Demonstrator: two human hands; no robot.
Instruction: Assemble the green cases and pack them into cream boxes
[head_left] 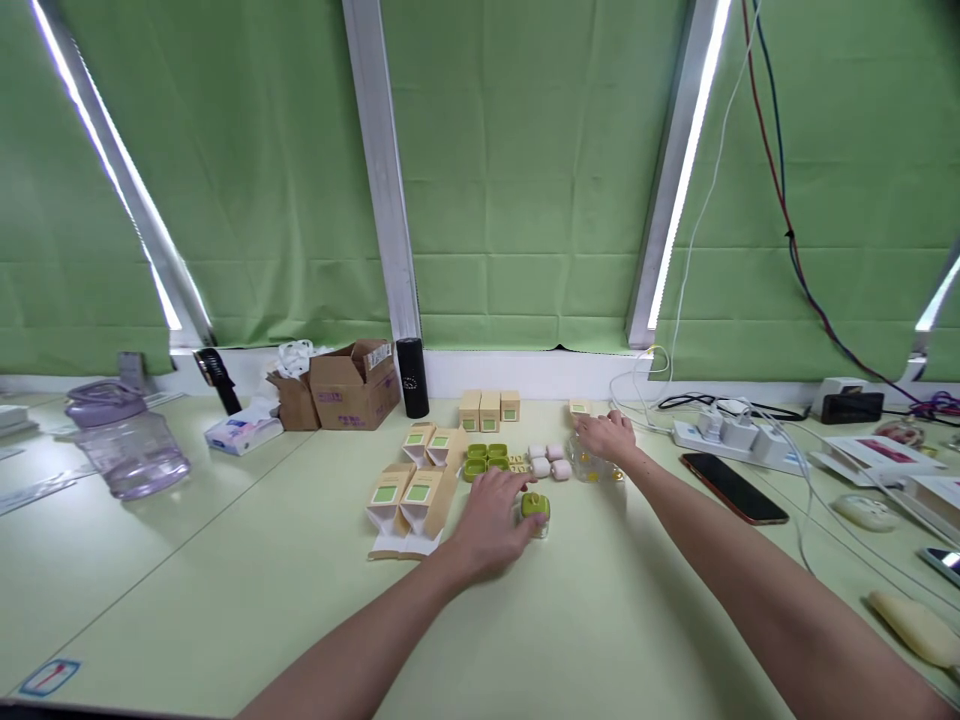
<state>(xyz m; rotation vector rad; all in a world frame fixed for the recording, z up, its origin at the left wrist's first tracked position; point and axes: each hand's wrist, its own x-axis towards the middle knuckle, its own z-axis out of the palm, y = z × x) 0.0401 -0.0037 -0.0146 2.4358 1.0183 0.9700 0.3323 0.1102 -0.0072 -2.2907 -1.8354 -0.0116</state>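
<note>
My left hand [495, 515] is closed around the near left side of a small clear jar with a green lid [535, 504], which stands on the table. My right hand [607, 437] is stretched farther out, fingers bent down over a group of small clear jars [589, 466] with yellow bits in them. What its fingertips hold is hidden. Between the hands lie pale pink and white rounded pieces [559, 470], small gold-coloured parts [517, 461] and several green lids [475, 468]. A small cardboard box [579, 407] sits just behind my right hand.
Opened small boxes [420, 488] lie left of my left hand, closed small boxes [490, 408] behind. Farther left are a brown carton [352, 388], a black cylinder [412, 378], a tissue pack [244, 430] and a purple jug [124, 440]. At right: a phone [733, 488], a power strip [739, 440], loose cables.
</note>
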